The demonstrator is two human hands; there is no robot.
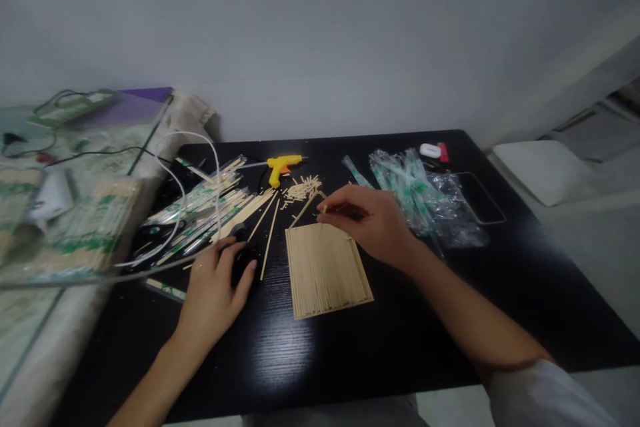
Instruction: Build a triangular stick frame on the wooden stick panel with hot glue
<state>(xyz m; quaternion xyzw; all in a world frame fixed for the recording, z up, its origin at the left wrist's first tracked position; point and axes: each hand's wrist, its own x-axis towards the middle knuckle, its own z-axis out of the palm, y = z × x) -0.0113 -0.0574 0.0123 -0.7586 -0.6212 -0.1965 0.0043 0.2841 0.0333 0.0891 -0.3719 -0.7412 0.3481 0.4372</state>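
A flat panel of light wooden sticks (327, 270) lies on the black table (350, 360). Over its far edge, my right hand (370, 217) pinches a thin wooden stick (324, 208) between thumb and fingertips. My left hand (215, 283) rests left of the panel with its fingers spread, touching a dark object (243, 253) that looks like scissors. Beyond the panel are a pile of short cut sticks (303, 188) and a yellow glue gun (280, 168). Long loose sticks (269, 240) lie between my left hand and the panel.
Wrapped chopsticks (200, 207) and a looping white cable (217, 180) are at the left. Clear plastic wrappers (415, 193), a phone (480, 199) and a white case (430, 151) lie at the right. Packs of sticks (85, 227) sit on the left-hand surface. A white stool (540, 170) stands right.
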